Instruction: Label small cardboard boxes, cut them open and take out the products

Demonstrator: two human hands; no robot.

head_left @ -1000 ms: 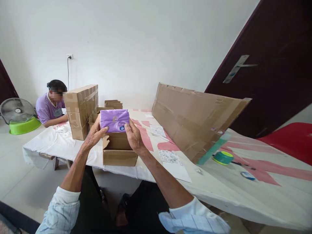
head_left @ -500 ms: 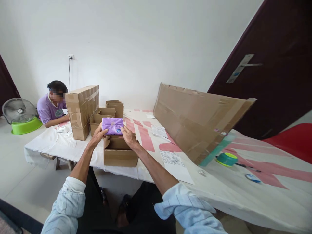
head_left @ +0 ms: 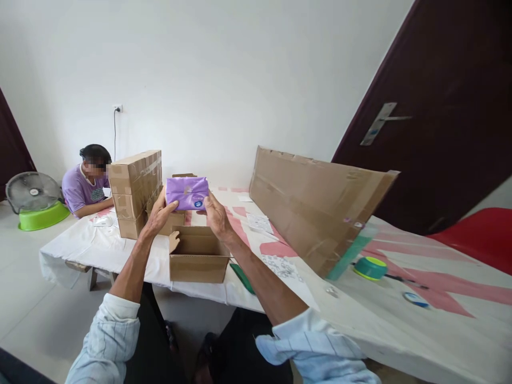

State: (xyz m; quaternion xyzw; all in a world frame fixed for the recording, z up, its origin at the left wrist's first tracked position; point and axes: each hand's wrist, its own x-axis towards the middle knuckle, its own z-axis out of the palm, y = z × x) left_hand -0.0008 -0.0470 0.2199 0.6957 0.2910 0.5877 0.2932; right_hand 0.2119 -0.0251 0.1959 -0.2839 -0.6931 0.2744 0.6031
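Observation:
A purple tissue pack (head_left: 186, 193) is held up between both my hands, above and behind an open cardboard box (head_left: 199, 268). My left hand (head_left: 160, 213) grips its left end, thumb on the front. At the right end, my right hand (head_left: 218, 214) is closed on the pack, with the thumb at the lower corner. The box stands at the table's near edge; its inside looks bare where it shows. A green flat object (head_left: 242, 278) lies right of the box, partly covered by my right forearm.
Stacked taped cartons (head_left: 136, 194) stand at the left, near a seated person (head_left: 85, 178) and a fan (head_left: 34, 192). A large cardboard sheet (head_left: 316, 205) leans on the table (head_left: 384, 320). Printed papers (head_left: 282, 266), a tape roll (head_left: 371, 268) and a blue-white ring (head_left: 415, 300) lie at the right.
My hands have raised the tissue pack and brought it nearer, so more of the box beneath shows. The green object has come into view beside the box. The view has tilted slightly upward.

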